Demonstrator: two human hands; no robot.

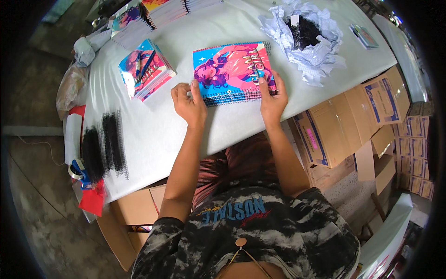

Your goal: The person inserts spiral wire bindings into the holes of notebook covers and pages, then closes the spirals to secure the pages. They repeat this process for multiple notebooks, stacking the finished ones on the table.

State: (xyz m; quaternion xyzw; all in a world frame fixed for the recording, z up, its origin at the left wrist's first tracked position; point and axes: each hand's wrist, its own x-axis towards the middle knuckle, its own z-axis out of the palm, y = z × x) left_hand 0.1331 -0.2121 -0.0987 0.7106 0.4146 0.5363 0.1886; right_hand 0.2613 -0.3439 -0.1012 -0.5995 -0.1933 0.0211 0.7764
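Note:
A stack of spiral notebooks (232,69) with pink and blue illustrated covers lies on the white-covered table in front of me. Black coils show along its near and far edges. My left hand (190,103) grips its near left corner, thumb up against the side and fingers curled. At the right side, my right hand (274,100) holds the stack with its thumb on the top cover; the fingers beneath are partly hidden. To the left sits a pile of matching printed sheets or books (145,69), with dark pens (144,67) lying on top.
Bundles of black binding coils (111,144) lie at the table's left edge, near a blue tape dispenser (79,171). Crumpled paper (316,65) holding small black coils (304,33) is at the far right. Further notebooks (167,14) stand at the back. Cardboard boxes (337,123) are at right.

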